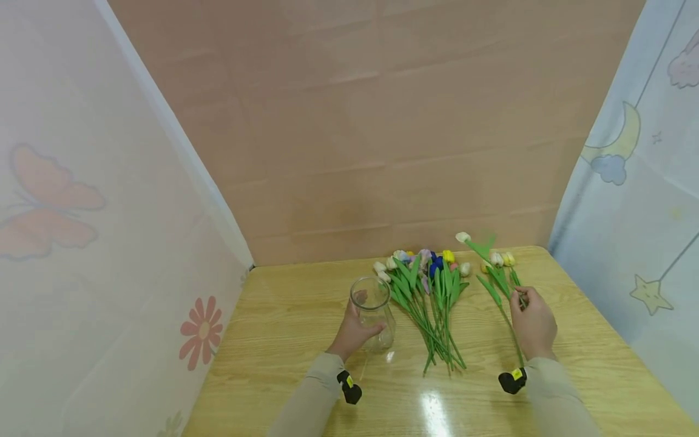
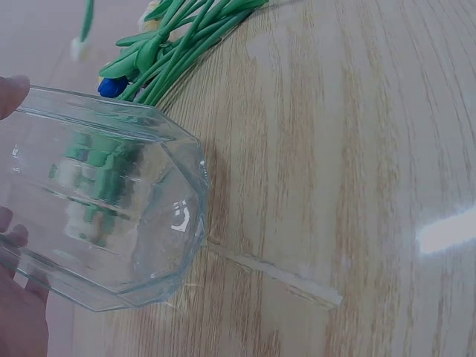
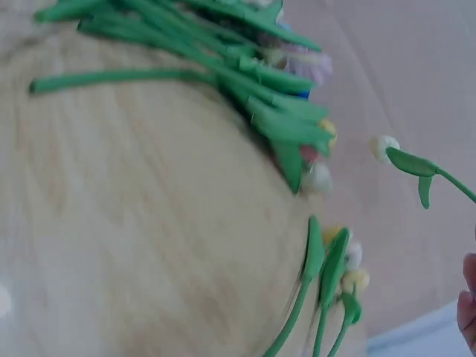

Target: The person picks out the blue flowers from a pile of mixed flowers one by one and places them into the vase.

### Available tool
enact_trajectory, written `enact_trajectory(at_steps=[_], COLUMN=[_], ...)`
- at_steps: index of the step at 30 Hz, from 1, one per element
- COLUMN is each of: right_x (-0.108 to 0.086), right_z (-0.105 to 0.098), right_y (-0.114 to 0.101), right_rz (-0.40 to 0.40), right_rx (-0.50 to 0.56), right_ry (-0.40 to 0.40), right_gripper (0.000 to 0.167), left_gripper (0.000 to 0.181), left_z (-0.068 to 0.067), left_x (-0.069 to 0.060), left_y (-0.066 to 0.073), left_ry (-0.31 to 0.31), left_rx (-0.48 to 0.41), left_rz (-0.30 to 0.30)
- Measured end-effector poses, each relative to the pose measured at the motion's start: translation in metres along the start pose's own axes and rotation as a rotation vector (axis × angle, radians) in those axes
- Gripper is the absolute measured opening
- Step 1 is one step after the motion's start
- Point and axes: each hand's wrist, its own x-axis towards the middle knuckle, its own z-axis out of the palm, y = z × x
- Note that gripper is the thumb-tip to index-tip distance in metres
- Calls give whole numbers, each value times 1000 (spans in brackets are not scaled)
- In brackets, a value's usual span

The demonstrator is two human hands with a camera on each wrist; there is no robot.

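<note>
My left hand (image 1: 352,331) grips a clear glass vase (image 1: 386,325), its mouth upward and tilted slightly. The faceted glass base (image 2: 167,245) shows in the left wrist view; I cannot tell whether it touches the table. With its thumb and fingers, my right hand (image 1: 534,325) pinches the green stem of a white tulip (image 1: 463,237), raised above the right side of the table. In the right wrist view, this white tulip (image 3: 409,162) stands apart from several white and yellow tulips (image 3: 332,279) lying below it.
A bunch of tulips (image 1: 428,303) in several colours lies between the hands, stems toward me. Several loose tulips (image 1: 498,279) lie by the right hand on the wooden table (image 1: 284,315). Printed cloths (image 1: 136,243) hang at the sides, and a brown sheet (image 1: 355,152) behind.
</note>
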Motion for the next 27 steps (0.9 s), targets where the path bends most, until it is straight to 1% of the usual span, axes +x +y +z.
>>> enact_trajectory(at_steps=[2,5,10,14,18,20,22,23,24,27], right_x=[-5,-11,-19,-21,-19,-17,-14,-13,-12,-7], right_z=[-4,-7,-13,-17,-16,-16,-15,-14,-13,-7], right_y=[7,19,38,46,51,52,51,49,47,36], right_rz=[38,70,127,160,179,196,204,206,203,172], right_rx=[-24,-53,-81,-107,-147,-163,-169,-173,-173,-161], right_ry=[-39,-112,-286,-411,-515,-556,-576,-573,-566,-509], right_gripper=[30,32,37,36,35,35,34,34,34,32], left_gripper=[90,89,90,93,93,92,91,90,90,89], left_z=[0,-1,0,-1,-1,0,0,0,-1,-3], left_x=[0,0,1,1,0,0,-2,-3,-5,-10], left_y=[-1,0,1,1,2,3,7,9,14,27], left_ry=[2,3,0,-6,-6,-5,-4,-5,-5,-12], left_rx=[1,-1,8,12,13,13,11,7,8,2], left_rz=[-2,-1,7,17,27,21,19,17,20,32])
